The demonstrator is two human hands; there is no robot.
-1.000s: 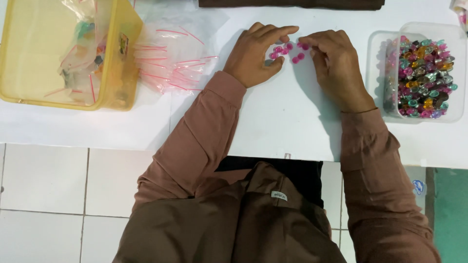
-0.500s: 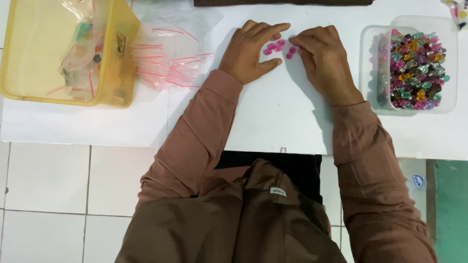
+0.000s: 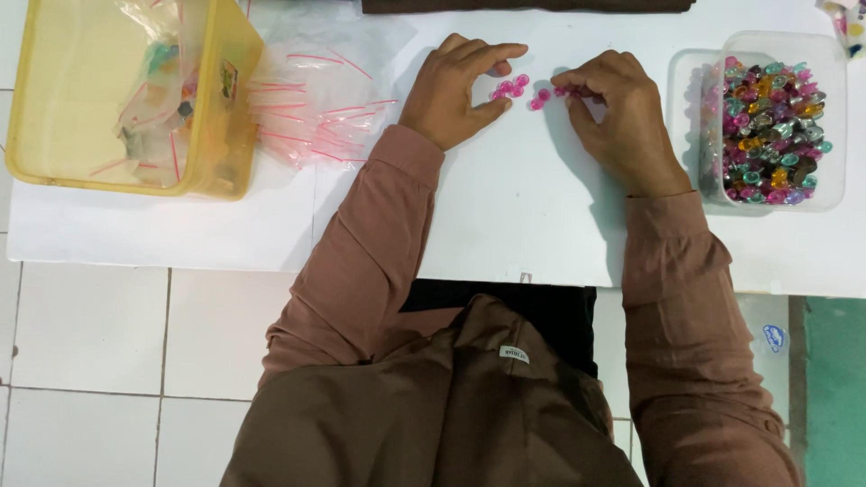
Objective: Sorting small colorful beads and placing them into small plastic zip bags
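Note:
Several small pink beads [image 3: 519, 88] lie in a loose cluster on the white table [image 3: 505, 216]. My left hand [image 3: 456, 90] rests on the table just left of them, thumb and forefinger curved around the cluster's left side. My right hand [image 3: 618, 117] sits to the right, its fingertips pinching or touching a pink bead at the cluster's right end. Both arms wear brown sleeves.
A clear plastic tub [image 3: 767, 126] full of mixed coloured beads stands right of my right hand. A pile of small clear bags with red strips [image 3: 311, 108] lies left of my left hand, beside a yellow plastic box [image 3: 126, 99] holding more bags. A dark strip [image 3: 528, 5] runs along the far edge.
Both hands stay at the pink beads. The fingers have shifted a little and the beads are spread slightly differently between them.

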